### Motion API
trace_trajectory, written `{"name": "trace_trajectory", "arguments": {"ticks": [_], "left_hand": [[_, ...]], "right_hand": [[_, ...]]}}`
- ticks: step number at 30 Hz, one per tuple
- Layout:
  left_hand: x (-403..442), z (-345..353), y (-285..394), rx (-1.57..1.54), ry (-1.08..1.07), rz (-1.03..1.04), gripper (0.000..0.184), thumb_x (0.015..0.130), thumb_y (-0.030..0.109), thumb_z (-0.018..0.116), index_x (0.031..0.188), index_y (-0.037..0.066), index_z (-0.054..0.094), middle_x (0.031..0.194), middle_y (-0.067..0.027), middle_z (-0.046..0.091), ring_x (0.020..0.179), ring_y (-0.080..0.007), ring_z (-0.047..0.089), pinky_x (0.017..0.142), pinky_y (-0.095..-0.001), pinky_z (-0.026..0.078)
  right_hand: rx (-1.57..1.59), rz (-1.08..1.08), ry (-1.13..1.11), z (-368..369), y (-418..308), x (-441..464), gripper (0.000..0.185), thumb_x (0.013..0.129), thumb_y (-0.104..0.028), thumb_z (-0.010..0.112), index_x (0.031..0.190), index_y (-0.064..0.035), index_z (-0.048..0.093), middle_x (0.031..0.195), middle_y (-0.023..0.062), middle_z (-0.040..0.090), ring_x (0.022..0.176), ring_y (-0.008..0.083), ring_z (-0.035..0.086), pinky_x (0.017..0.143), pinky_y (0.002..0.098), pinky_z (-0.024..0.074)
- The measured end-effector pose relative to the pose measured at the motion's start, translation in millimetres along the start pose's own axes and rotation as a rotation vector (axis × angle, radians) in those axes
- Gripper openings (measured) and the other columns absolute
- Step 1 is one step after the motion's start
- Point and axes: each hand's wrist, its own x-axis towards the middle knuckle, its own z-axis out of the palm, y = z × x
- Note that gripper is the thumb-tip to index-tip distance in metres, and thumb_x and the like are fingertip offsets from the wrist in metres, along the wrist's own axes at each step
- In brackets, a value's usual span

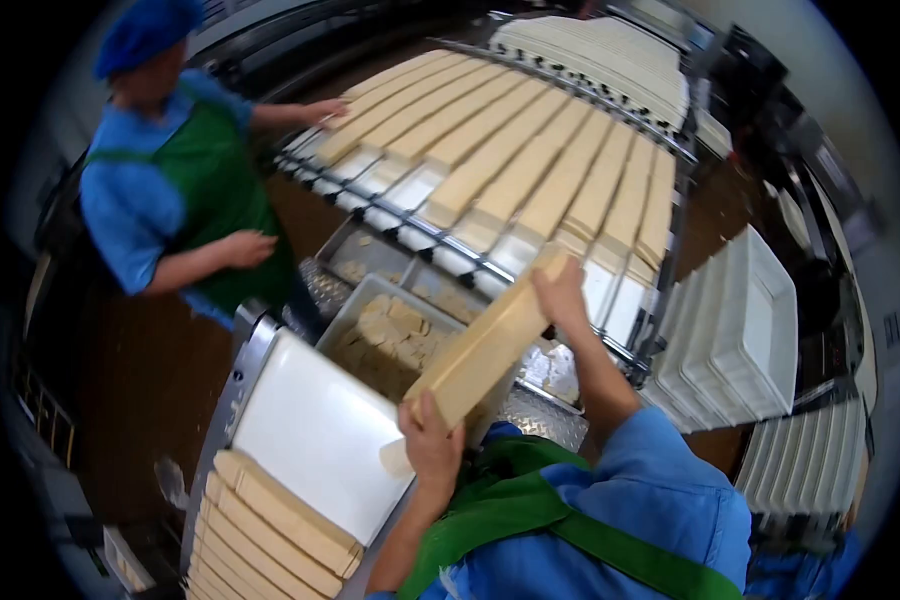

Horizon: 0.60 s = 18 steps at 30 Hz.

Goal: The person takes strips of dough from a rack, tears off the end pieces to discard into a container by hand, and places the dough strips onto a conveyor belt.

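Observation:
A long pale beige stack of thin sheets (490, 345) is held at a slant between my two hands. At its lower end, my left hand (434, 448) grips it above the edge of a white belt (315, 425). My right hand (562, 295) is closed round its upper end, near the front rail of a rack conveyor. Long rows of similar beige sheets (530, 150) lie side by side on that conveyor. More beige stacks (270, 520) rest on the lower part of the white belt. Under the held stack sits a grey bin (370, 290) with broken pieces inside.
A co-worker (185, 170) in a blue cap and green apron stands at the left, one hand at the conveyor's edge. White trays (755, 320) are stacked at the right, with more (805, 455) below. A metal rail (470, 255) runs along the conveyor's front.

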Motion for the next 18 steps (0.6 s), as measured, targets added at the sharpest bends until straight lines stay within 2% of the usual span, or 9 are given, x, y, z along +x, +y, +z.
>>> {"name": "trace_trajectory", "arguments": {"ticks": [2, 3, 6, 8, 11, 12, 13, 16, 18], "left_hand": [[2.3, 25.2, 26.4, 0.063, 0.044, 0.381, 0.07, 0.065, 0.01, 0.079, 0.128, 0.01, 0.05, 0.121, -0.0251, 0.042, 0.106, -0.0426, 0.051, 0.085, -0.0418, 0.049], [1.0, 40.3, 35.7, 0.055, 0.029, 0.402, 0.07, 0.065, 0.01, 0.079, 0.128, 0.01, 0.05, 0.121, -0.0251, 0.042, 0.106, -0.0426, 0.051, 0.085, -0.0418, 0.049], [-1.9, 73.8, 49.3, -0.101, -0.148, 0.734, 0.057, 0.077, 0.012, 0.069, 0.131, 0.013, 0.049, 0.12, -0.0215, 0.045, 0.089, -0.0332, 0.058, 0.073, -0.0409, 0.051], [2.6, 86.0, 58.5, -0.223, -0.456, 1.0, 0.047, 0.083, 0.009, 0.058, 0.13, 0.014, 0.051, 0.116, -0.0166, 0.048, 0.072, -0.0277, 0.058, 0.062, -0.0353, 0.052], [-10.5, 121.1, 58.9, -0.328, -0.438, 1.187, 0.046, 0.084, 0.008, 0.054, 0.129, 0.017, 0.052, 0.114, -0.0142, 0.051, 0.066, -0.0227, 0.058, 0.058, -0.0303, 0.051], [-8.7, 111.4, 71.4, -0.181, -0.341, 1.21, 0.046, 0.079, 0.012, 0.064, 0.123, 0.023, 0.06, 0.117, -0.0103, 0.049, 0.067, -0.018, 0.062, 0.06, -0.0283, 0.053], [-6.8, 110.5, 76.9, -0.177, -0.356, 1.216, 0.046, 0.079, 0.012, 0.064, 0.123, 0.023, 0.06, 0.117, -0.0103, 0.049, 0.067, -0.018, 0.062, 0.06, -0.0283, 0.053], [2.8, 111.9, 93.2, -0.295, -0.501, 1.238, 0.045, 0.079, 0.014, 0.065, 0.123, 0.021, 0.06, 0.118, -0.009, 0.049, 0.065, -0.0146, 0.06, 0.059, -0.025, 0.051], [6.7, 111.7, 103.4, -0.259, -0.283, 1.341, 0.044, 0.08, 0.015, 0.065, 0.124, 0.021, 0.06, 0.118, -0.0084, 0.049, 0.062, -0.0119, 0.058, 0.057, -0.0239, 0.05]], "right_hand": [[-0.064, 0.098, 0.124, -53.5, 51.9, 23.5, 0.065, 0.078, -0.037, 0.065, 0.122, 0.0054, 0.042, 0.118, 0.0308, 0.048, 0.109, 0.0451, 0.051, 0.095, 0.047, 0.0426], [-0.047, 0.131, 0.137, -74.2, 84.1, 36.8, 0.067, 0.077, -0.037, 0.066, 0.123, 0.0063, 0.042, 0.117, 0.0313, 0.051, 0.11, 0.0429, 0.053, 0.094, 0.0461, 0.0431], [-0.065, 0.179, 0.132, -124.4, 131.0, 43.2, 0.059, 0.078, -0.038, 0.064, 0.114, 0.008, 0.052, 0.11, 0.0296, 0.059, 0.106, 0.0412, 0.057, 0.094, 0.0429, 0.044], [-0.158, 0.194, 0.136, -136.2, 158.8, 53.5, 0.056, 0.08, -0.038, 0.062, 0.111, 0.0071, 0.054, 0.108, 0.029, 0.06, 0.105, 0.0422, 0.057, 0.093, 0.0425, 0.0445], [-0.153, 0.075, -0.088, -150.1, 151.4, 65.6, 0.053, 0.085, -0.043, 0.054, 0.109, 0.004, 0.059, 0.107, 0.0265, 0.061, 0.11, 0.0416, 0.053, 0.095, 0.0452, 0.0402], [-0.368, 0.08, -0.159, -151.2, 149.3, 72.3, 0.053, 0.086, -0.044, 0.049, 0.108, 0.0026, 0.06, 0.109, 0.0254, 0.061, 0.111, 0.0407, 0.051, 0.097, 0.0462, 0.0368], [-0.581, 0.084, -0.233, -152.3, 151.3, 78.0, 0.053, 0.088, -0.045, 0.045, 0.107, 0.0012, 0.062, 0.111, 0.0242, 0.061, 0.113, 0.0397, 0.049, 0.098, 0.0471, 0.0333], [-0.578, 0.082, -0.292, -146.3, 168.1, 97.0, 0.056, 0.089, -0.045, 0.038, 0.108, 0.0013, 0.062, 0.116, 0.024, 0.06, 0.114, 0.0385, 0.048, 0.1, 0.0479, 0.0286], [-0.567, 0.093, -0.339, -144.5, 171.0, 103.3, 0.056, 0.089, -0.044, 0.037, 0.109, 0.0022, 0.061, 0.116, 0.0244, 0.06, 0.114, 0.0391, 0.049, 0.1, 0.0482, 0.0288]]}}
